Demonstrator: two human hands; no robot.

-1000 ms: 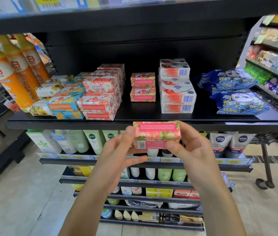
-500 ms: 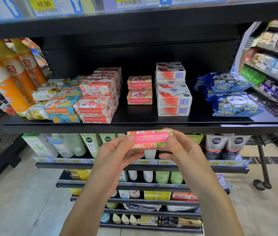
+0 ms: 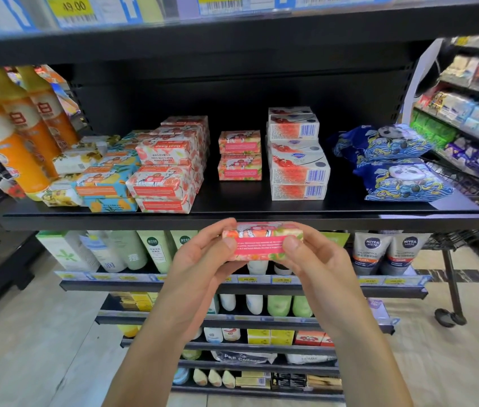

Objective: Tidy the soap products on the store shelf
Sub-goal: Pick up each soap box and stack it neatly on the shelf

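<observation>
Left hand and right hand both pinch one pink soap box: thumbs on near face, fingers curled over top and ends. Box held level, long side across, at front edge of shelf, mid-span; contact with edge unclear. On shelf: two like pink boxes stacked at middle; white-red boxes stacked right of middle; goat soap boxes heaped left of middle; blue packs at right end; orange bottles at left end.
</observation>
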